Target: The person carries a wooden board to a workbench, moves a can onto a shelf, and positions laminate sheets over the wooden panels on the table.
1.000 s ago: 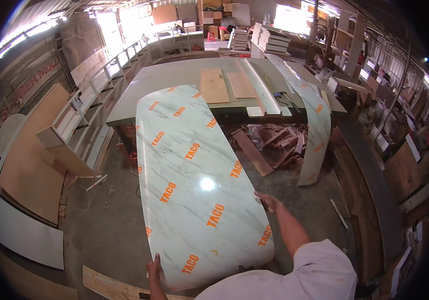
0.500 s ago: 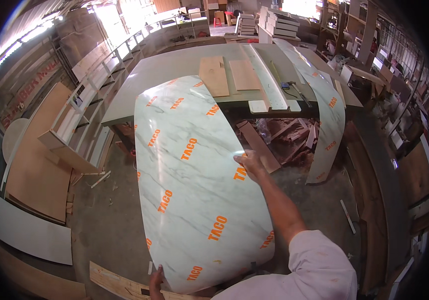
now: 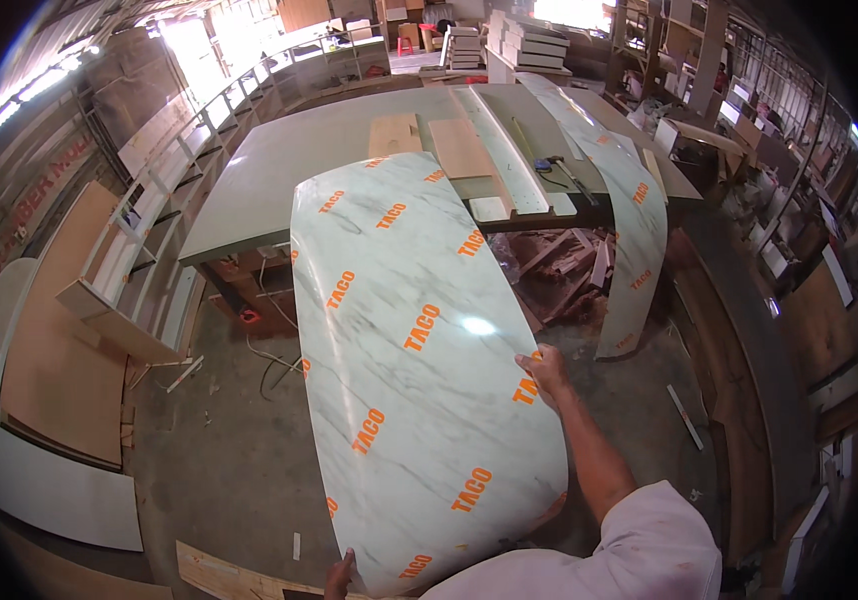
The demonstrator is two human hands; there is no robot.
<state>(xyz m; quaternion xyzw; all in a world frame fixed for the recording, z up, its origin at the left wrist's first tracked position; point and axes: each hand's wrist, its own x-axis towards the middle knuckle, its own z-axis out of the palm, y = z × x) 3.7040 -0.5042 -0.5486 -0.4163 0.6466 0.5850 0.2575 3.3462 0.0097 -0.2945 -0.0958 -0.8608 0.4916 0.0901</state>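
A large, glossy laminate sheet (image 3: 389, 370) with grey marble veining and orange print stands tilted in front of me, bowed along its length. My right hand (image 3: 547, 372) grips its right edge about midway, the thumb on the face and the other fingers behind. Down at the lower left corner, my left hand (image 3: 342, 575) is closed on the sheet's edge, partly cut off by the frame. The sheet's far end covers part of the worktable's front edge and a wood board. Its near end curves in against my white shirt.
Ahead is a broad worktable (image 3: 299, 150) bearing wood boards (image 3: 464, 148), a long white channel (image 3: 499, 150) and a hammer (image 3: 574, 180). A narrow strip of the same laminate (image 3: 639, 240) droops off its right side. Scrap wood (image 3: 569, 265) lies beneath. Panels (image 3: 59, 340) lean at left.
The sheet and both my hands have shifted right and slightly down in the view. The table appears further left, and a cable on the floor beneath it now shows.
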